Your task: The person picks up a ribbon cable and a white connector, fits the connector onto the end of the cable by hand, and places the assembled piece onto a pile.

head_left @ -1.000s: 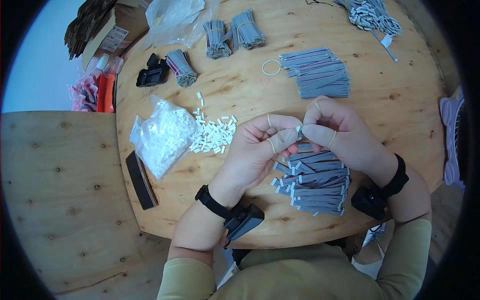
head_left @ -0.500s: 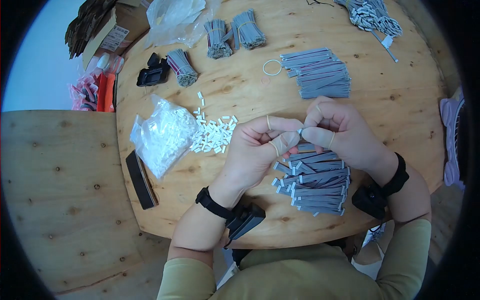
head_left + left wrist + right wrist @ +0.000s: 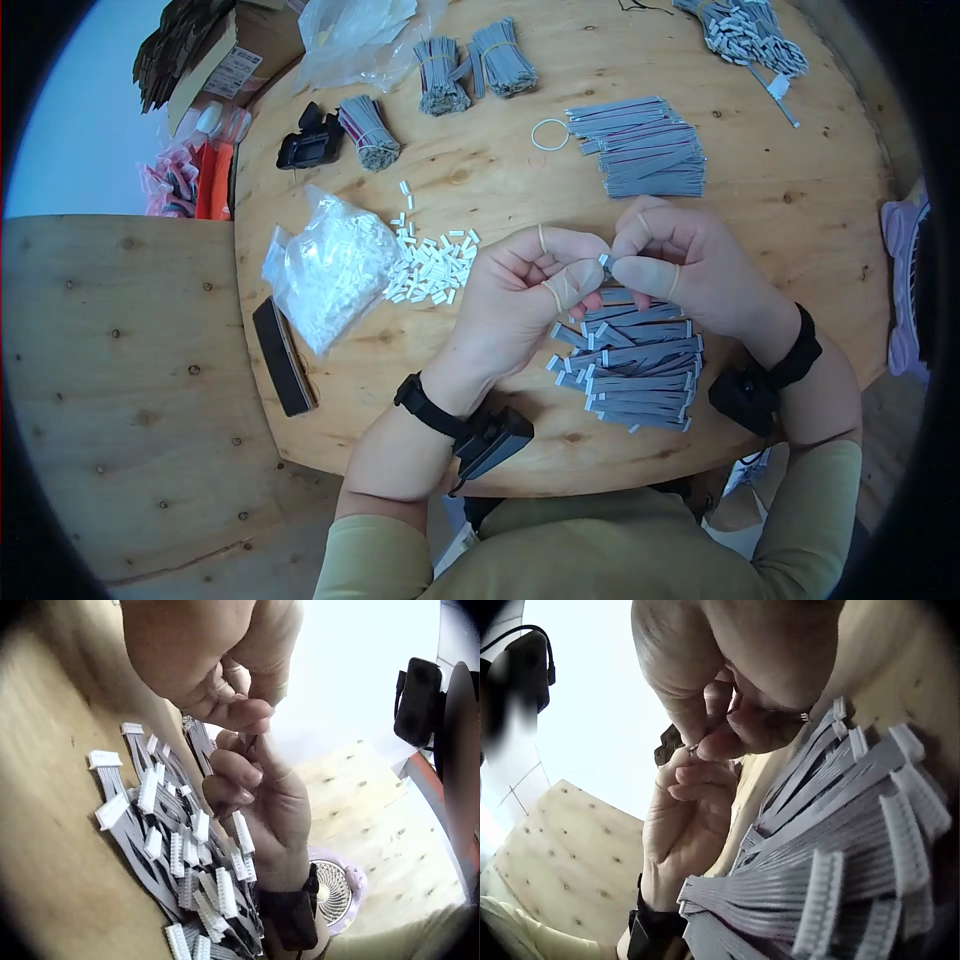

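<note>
My left hand (image 3: 525, 285) and right hand (image 3: 685, 255) meet fingertip to fingertip above the table, thumbs and index fingers in pale finger covers. At the left fingertips a small white connector (image 3: 605, 261) is pinched. The right hand grips a short grey ribbon cable, mostly hidden by the fingers; its bare wire ends (image 3: 805, 717) poke out in the right wrist view. Below both hands lies a pile of grey ribbon cables (image 3: 640, 360) with white connectors on their ends. Loose white connectors (image 3: 432, 268) are scattered to the left, beside a clear plastic bag (image 3: 335, 265) full of them.
Behind the hands lies a stack of ribbon cables (image 3: 650, 150), with a rubber band (image 3: 549, 134) beside it. Tied cable bundles (image 3: 505, 58), a black case (image 3: 310, 140) and a cardboard box (image 3: 235, 65) stand farther back. A dark flat object (image 3: 283, 355) lies at the left edge.
Both hands stay together, still pinching at the same spot. The white connector shows a little more between the fingertips than half a second ago. The head view has shifted slightly.
</note>
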The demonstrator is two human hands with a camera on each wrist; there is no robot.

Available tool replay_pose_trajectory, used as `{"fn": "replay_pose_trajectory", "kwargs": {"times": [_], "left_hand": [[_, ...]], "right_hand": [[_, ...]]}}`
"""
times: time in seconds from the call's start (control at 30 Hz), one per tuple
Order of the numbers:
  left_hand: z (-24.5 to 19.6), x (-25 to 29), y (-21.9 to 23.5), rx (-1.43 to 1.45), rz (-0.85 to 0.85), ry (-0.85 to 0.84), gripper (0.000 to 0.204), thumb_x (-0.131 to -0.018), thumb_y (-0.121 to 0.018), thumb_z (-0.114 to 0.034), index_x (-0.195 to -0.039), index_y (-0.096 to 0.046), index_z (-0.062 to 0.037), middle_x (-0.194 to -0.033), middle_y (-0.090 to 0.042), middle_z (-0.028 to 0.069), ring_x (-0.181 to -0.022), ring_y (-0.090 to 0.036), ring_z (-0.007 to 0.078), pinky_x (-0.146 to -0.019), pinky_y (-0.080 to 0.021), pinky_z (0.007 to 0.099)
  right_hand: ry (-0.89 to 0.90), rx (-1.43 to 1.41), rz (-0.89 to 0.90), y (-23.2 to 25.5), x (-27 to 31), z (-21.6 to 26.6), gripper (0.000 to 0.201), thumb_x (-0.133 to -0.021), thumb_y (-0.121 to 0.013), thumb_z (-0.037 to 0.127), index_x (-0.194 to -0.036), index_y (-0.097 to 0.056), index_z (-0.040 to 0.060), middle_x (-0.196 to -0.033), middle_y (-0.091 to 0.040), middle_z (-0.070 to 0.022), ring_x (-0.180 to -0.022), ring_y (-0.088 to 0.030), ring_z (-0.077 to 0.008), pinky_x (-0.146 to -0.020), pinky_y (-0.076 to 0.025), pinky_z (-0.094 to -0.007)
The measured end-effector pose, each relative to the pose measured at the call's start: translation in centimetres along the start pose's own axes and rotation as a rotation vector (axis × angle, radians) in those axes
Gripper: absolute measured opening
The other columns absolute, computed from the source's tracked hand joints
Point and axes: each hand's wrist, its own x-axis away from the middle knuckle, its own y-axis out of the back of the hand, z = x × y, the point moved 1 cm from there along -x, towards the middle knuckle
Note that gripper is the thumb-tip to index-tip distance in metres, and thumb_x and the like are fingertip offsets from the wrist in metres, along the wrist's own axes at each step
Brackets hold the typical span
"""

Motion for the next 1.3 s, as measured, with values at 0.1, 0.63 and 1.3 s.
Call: {"fn": "replay_pose_trajectory", "kwargs": {"times": [0.1, 0.63, 1.3], "left_hand": [[0.0, 0.0, 0.0, 0.006, -0.001, -0.008, 0.015, -0.080, -0.057, -0.004, -0.094, -0.057, -0.0002, -0.075, -0.060, 0.0041, -0.062, -0.055, 0.0068, -0.054, -0.045, 0.0177], [0.1, -0.4, 0.3, -0.110, -0.084, -0.019, 0.012, -0.079, -0.060, -0.008, -0.088, -0.056, -0.0014, -0.073, -0.059, 0.0048, -0.061, -0.056, 0.0090, -0.054, -0.043, 0.0176], [1.4, -0.6, -0.2, -0.606, -0.040, -0.324, 0.008, -0.079, -0.058, -0.008, -0.082, -0.057, -0.0007, -0.063, -0.052, 0.0000, -0.054, -0.047, 0.0044, -0.048, -0.038, 0.0186]], "right_hand": [[0.028, 0.019, 0.004, -0.1, -0.1, 0.2, 0.007, -0.080, -0.056, 0.007, -0.076, -0.054, 0.0014, -0.074, -0.049, -0.0004, -0.059, -0.049, -0.0061, -0.054, -0.041, -0.0186], [0.052, -0.016, -0.056, -0.3, 0.0, -0.6, 0.008, -0.078, -0.057, 0.006, -0.082, -0.051, 0.0021, -0.074, -0.053, -0.0018, -0.054, -0.049, -0.0051, -0.048, -0.042, -0.0181], [0.062, -0.060, -0.147, 0.7, -0.2, 0.6, 0.003, -0.079, -0.053, 0.002, -0.082, -0.052, 0.0032, -0.073, -0.053, 0.0004, -0.064, -0.051, -0.0056, -0.058, -0.044, -0.0198]]}}
